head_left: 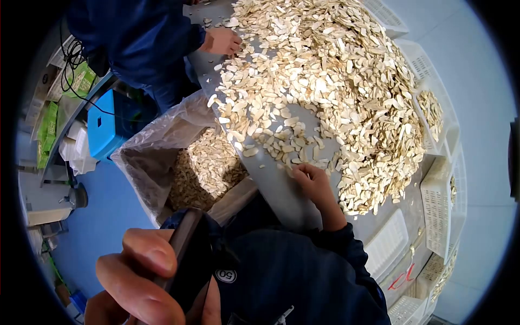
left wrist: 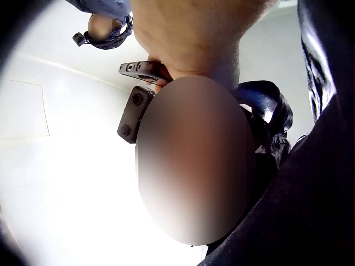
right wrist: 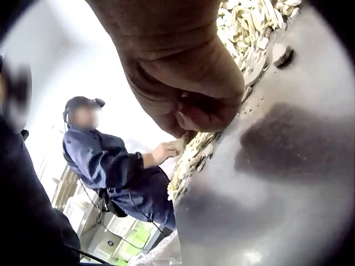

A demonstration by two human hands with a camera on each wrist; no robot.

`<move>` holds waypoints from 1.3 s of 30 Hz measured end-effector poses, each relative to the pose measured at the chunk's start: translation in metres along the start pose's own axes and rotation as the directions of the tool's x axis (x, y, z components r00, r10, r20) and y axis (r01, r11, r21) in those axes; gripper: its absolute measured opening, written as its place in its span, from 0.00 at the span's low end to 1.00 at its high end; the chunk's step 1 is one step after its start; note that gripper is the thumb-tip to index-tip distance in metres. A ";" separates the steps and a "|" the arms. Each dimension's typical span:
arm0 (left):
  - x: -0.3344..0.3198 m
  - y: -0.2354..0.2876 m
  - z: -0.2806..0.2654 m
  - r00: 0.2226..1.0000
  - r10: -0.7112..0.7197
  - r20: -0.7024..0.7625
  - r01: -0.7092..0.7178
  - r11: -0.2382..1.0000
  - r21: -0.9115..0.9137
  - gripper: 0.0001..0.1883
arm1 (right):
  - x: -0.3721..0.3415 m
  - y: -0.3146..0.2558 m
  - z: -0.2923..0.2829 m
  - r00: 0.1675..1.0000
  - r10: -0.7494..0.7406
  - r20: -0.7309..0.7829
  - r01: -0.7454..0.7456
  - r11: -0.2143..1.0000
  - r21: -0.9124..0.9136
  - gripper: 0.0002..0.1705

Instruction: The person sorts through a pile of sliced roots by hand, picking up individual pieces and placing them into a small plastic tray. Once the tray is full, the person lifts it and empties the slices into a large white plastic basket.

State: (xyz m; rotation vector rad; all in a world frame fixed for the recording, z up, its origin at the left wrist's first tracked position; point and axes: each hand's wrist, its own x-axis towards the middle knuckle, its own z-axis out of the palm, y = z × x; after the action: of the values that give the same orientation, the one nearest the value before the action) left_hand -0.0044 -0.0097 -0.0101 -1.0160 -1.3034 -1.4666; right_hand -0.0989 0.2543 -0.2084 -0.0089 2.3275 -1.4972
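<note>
Close to the head camera, my left hand (head_left: 141, 276) grips a dark phone-like device (head_left: 194, 257); the same device (left wrist: 133, 67) shows its edge beside my left hand (left wrist: 191, 41) in the left wrist view. My right hand (head_left: 314, 187) rests low at the metal table (head_left: 279, 189), beside scattered pale dried slices (head_left: 290, 142). In the right wrist view the fingers of my right hand (right wrist: 188, 83) are curled near a strip of slices (right wrist: 194, 160); whether they pinch a slice cannot be told. A large heap of slices (head_left: 374, 108) covers the table beyond.
A plastic-lined container (head_left: 146, 162) partly filled with slices stands against the table's left edge. Another person's hand (head_left: 221, 41) touches slices at the top. White baskets (head_left: 436, 203) line the right side, near a white tray (head_left: 387, 244). A blue bin (head_left: 103, 124) stands left.
</note>
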 end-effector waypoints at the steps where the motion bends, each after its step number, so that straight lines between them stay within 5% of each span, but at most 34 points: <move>1: 0.000 -0.001 0.000 1.000 0.002 -0.002 -0.002 1.000 0.000 0.39 | -0.002 -0.004 -0.004 0.994 0.095 0.062 -0.102 0.989 0.111 0.12; 2: 0.000 0.000 0.000 1.000 0.001 -0.001 -0.001 1.000 -0.002 0.39 | -0.004 -0.008 -0.008 0.974 0.181 0.134 -0.207 0.954 0.215 0.12; 5: -0.001 0.000 0.000 1.000 -0.002 -0.002 0.002 1.000 -0.001 0.39 | -0.007 0.004 -0.023 0.928 0.126 0.352 -0.331 0.716 0.615 0.13; 8: -0.001 0.000 -0.001 1.000 -0.005 -0.001 0.005 1.000 0.003 0.39 | -0.016 -0.016 -0.027 0.968 0.170 0.187 -0.250 0.544 0.801 0.13; 9: -0.001 0.000 -0.001 1.000 -0.006 0.001 0.006 1.000 0.006 0.39 | -0.017 -0.016 -0.028 0.976 0.162 0.143 -0.211 0.578 0.789 0.14; 12: 0.000 0.000 -0.002 1.000 -0.004 -0.004 0.004 1.000 0.006 0.39 | -0.013 -0.003 -0.044 0.978 0.118 0.172 -0.192 0.837 0.512 0.13; 14: -0.001 0.000 -0.003 1.000 -0.007 -0.005 0.007 1.000 0.003 0.39 | -0.007 0.006 -0.044 0.994 0.102 0.045 -0.108 0.984 0.142 0.13; 18: -0.001 0.000 -0.004 1.000 -0.012 -0.007 0.012 1.000 0.005 0.39 | 0.003 0.018 -0.034 0.979 -0.078 -0.187 -0.020 0.880 -0.474 0.14; 21: -0.001 0.000 -0.006 1.000 -0.016 -0.008 0.016 1.000 0.005 0.39 | 0.012 0.027 -0.007 0.924 -0.354 -0.146 0.239 0.831 -0.502 0.15; 24: -0.002 0.002 -0.005 1.000 -0.023 -0.007 0.023 1.000 0.005 0.39 | 0.011 -0.023 0.008 0.993 -0.112 0.034 0.116 0.985 -0.131 0.14; 27: -0.002 0.003 -0.007 1.000 -0.028 -0.010 0.029 0.999 0.015 0.39 | 0.029 -0.023 0.004 0.948 -0.283 -0.148 0.220 0.914 -0.342 0.12; 33: -0.002 0.008 -0.006 0.997 -0.072 -0.028 0.073 0.997 0.021 0.39 | 0.049 -0.019 -0.013 0.953 -0.279 -0.121 0.166 0.809 -0.564 0.15; 37: -0.001 0.006 -0.008 0.991 -0.134 -0.030 0.134 0.991 -0.014 0.39 | 0.061 -0.014 0.004 0.964 -0.260 -0.058 0.177 0.788 -0.589 0.19; 39: 0.001 0.012 -0.004 0.975 -0.194 -0.104 0.196 0.981 0.011 0.39 | 0.060 -0.026 0.011 0.976 -0.206 0.069 0.216 0.885 -0.412 0.21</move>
State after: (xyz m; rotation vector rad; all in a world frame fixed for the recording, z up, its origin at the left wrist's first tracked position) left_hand 0.0067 -0.0143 -0.0069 -0.8057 -1.3715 -1.6270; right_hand -0.1566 0.2208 -0.2082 -0.4026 2.6512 -1.0445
